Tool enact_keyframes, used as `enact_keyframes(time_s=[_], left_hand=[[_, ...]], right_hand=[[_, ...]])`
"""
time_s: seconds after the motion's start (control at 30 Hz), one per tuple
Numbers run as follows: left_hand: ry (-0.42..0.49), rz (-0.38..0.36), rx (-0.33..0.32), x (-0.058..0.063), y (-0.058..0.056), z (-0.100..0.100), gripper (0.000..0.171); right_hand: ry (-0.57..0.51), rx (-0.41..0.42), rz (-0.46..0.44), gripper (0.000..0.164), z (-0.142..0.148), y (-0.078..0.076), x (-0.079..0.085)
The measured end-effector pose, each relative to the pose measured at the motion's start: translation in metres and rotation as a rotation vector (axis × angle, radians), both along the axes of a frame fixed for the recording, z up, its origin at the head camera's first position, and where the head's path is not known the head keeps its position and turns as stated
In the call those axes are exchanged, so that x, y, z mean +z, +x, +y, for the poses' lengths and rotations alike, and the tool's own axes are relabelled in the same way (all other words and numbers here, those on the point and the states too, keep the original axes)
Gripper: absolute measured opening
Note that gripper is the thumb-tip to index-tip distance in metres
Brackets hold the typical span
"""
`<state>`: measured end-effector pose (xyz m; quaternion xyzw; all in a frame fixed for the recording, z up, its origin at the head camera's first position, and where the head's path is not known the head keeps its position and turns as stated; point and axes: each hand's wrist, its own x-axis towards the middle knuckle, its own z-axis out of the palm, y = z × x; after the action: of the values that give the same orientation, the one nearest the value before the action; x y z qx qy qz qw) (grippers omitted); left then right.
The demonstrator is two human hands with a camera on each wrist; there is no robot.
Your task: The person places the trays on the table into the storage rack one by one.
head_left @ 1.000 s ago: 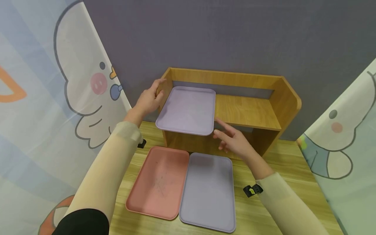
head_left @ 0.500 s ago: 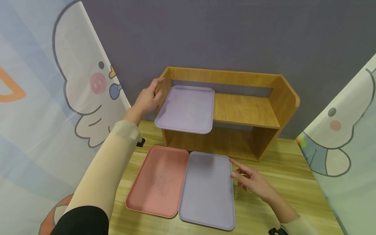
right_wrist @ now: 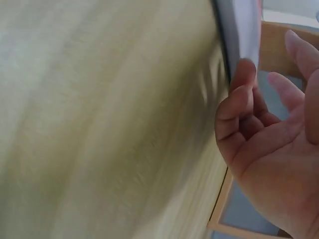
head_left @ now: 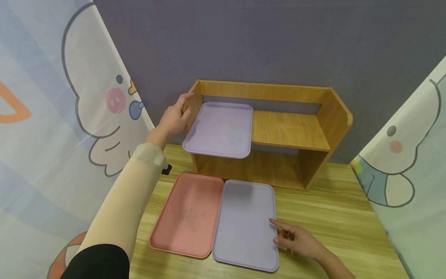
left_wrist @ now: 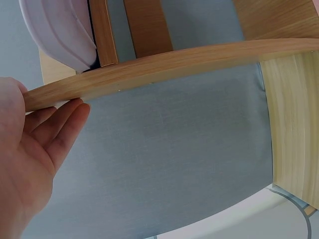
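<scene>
At the left end of a small wooden shelf unit [head_left: 289,130], my left hand [head_left: 173,118] holds the side panel [left_wrist: 164,62], its fingers on the outer face and its thumb on the inner side. A lavender tray [head_left: 221,130] lies on the upper board beside that hand, its front edge overhanging. My right hand [head_left: 297,240] is at the right edge of a second, greyish-lavender tray [head_left: 247,224] on the table. Its index finger is extended and the others are loosely bent. Whether the fingertips touch that tray I cannot tell.
A pink tray [head_left: 188,217] with faint dark marks lies left of the lower lavender tray, along its side. Both rest on the wood-grain table [head_left: 324,209] before the shelf unit. A grey cloth backdrop [head_left: 265,42] stands behind, with printed curtains [head_left: 94,69] at the sides.
My right hand has left the upper tray's front right corner and come down and toward me to the lower lavender tray's right edge. My left hand stays on the side panel.
</scene>
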<state>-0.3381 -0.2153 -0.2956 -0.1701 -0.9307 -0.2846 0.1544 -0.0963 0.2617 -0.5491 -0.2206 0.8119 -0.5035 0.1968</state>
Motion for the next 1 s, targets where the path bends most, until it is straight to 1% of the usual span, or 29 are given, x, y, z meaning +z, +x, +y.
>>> enact_keyframes(time_s=[0.1, 0.23, 0.33, 0.57, 0.63, 0.73, 0.87, 0.93, 1.0], left_hand=[[0.001, 0.004, 0.005, -0.001, -0.001, 0.000, 0.056], [0.009, -0.002, 0.005, -0.001, -0.001, 0.000, 0.057], [0.012, 0.003, 0.008, -0.002, -0.001, 0.000, 0.056], [0.013, 0.011, 0.010, -0.001, 0.000, 0.001, 0.056], [0.013, 0.006, 0.011, 0.000, 0.001, 0.001, 0.056], [0.013, 0.003, 0.013, -0.001, 0.001, 0.001, 0.056], [0.011, 0.008, 0.011, -0.001, 0.000, 0.000, 0.056], [0.011, 0.006, 0.008, -0.002, 0.000, 0.000, 0.056], [0.012, 0.005, 0.006, -0.002, 0.000, 0.000, 0.056]], right_hand=[[0.053, 0.016, 0.039, 0.065, -0.004, 0.002, -0.006], [0.132, 0.023, 0.143, 0.065, -0.009, 0.005, -0.010], [0.195, 0.011, 0.212, 0.067, -0.013, 0.007, -0.011], [0.360, -0.030, 0.277, 0.070, -0.021, 0.014, -0.011], [0.389, -0.036, 0.287, 0.070, -0.023, 0.015, -0.010], [0.394, -0.037, 0.292, 0.070, -0.024, 0.016, -0.009], [0.354, -0.039, 0.275, 0.066, -0.026, 0.017, -0.009], [0.306, -0.050, 0.238, 0.063, -0.026, 0.017, -0.009], [0.239, -0.066, 0.174, 0.060, -0.025, 0.017, -0.009]])
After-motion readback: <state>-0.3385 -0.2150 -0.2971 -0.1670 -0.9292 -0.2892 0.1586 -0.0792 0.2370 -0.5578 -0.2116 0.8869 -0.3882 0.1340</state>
